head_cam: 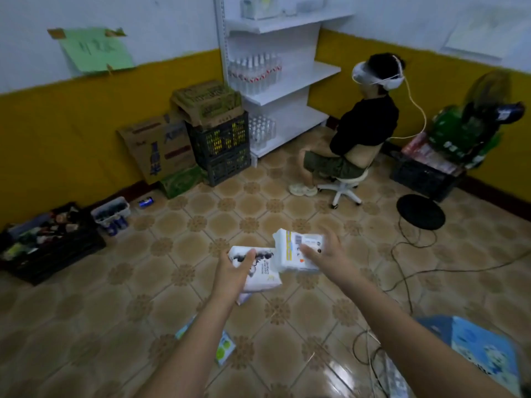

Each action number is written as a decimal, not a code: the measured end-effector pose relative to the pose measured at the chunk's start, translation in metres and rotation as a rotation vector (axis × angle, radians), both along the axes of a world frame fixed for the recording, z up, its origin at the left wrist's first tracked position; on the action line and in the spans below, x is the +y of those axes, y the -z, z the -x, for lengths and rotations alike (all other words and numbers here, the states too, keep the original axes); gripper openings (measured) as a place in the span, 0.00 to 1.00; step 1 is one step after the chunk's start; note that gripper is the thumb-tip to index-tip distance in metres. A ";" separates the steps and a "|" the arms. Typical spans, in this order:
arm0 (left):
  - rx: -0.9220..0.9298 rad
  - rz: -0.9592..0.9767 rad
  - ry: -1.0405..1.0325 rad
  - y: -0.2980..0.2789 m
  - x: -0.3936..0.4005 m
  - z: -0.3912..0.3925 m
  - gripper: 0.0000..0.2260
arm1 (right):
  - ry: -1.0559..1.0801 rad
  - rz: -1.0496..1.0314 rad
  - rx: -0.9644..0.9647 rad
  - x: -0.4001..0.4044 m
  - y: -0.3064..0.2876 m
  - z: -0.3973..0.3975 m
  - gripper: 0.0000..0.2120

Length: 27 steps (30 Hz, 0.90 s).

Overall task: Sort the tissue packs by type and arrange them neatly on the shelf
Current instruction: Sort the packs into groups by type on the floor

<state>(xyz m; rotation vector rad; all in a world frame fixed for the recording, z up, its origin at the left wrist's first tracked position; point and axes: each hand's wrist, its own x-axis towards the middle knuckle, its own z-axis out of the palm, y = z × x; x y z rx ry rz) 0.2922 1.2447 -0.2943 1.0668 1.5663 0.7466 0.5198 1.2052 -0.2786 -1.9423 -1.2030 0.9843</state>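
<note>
Head camera view: the left hand (234, 272) has its thumb on top of a white tissue pack with black marks (260, 271) and its fingers curled under it, so it grips that pack. The right hand (324, 255) grips a second white tissue pack with a barcode label (296, 251), thumb on top and fingers round the far side. The two packs touch at their near corners, with the barcode pack at about 2 o'clock from the other. Both are held up over the tiled floor (178, 277).

More packs lie lower down: a green-and-white pack (222, 347) at 6 o'clock from the hands, and a blue pack (482, 349) at about 4 o'clock, by some cables (402, 271).

Far off at 12 o'clock stands a white shelf (290, 81) with clear bottles (254, 73) on it. A seated person in a black top (362, 124) wears a white headset and sits on a white stool (340, 188) at about 1 o'clock. At 11 o'clock are cardboard boxes (161, 147) and black crates (221, 145). At 9 o'clock sits a low black crate of small goods (48, 248).
</note>
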 end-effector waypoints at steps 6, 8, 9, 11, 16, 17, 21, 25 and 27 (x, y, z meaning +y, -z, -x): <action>0.010 0.059 0.039 0.028 0.063 -0.030 0.23 | 0.110 0.149 0.450 0.056 0.022 -0.032 0.24; 0.027 0.078 0.035 0.044 0.088 -0.043 0.23 | 0.080 0.230 0.535 0.081 0.036 -0.045 0.16; 0.034 0.090 0.021 0.054 0.102 -0.050 0.22 | 0.072 0.277 0.568 0.097 0.045 -0.054 0.15; 0.039 0.113 -0.025 0.073 0.129 -0.067 0.22 | 0.051 0.332 0.625 0.133 0.067 -0.072 0.19; 0.017 0.228 -0.165 0.131 0.181 -0.118 0.25 | 0.005 0.456 0.642 0.226 0.143 -0.126 0.18; -0.001 0.243 -0.203 0.152 0.188 -0.128 0.28 | 0.000 0.485 0.635 0.242 0.162 -0.137 0.18; 0.007 0.417 -0.253 0.227 0.197 -0.158 0.28 | 0.005 0.563 0.535 0.291 0.231 -0.172 0.18; -0.031 0.594 -0.433 0.312 0.197 -0.176 0.26 | 0.002 0.636 0.413 0.324 0.321 -0.185 0.32; -0.061 0.648 -0.449 0.373 0.196 -0.181 0.16 | -0.088 0.680 0.297 0.334 0.382 -0.184 0.35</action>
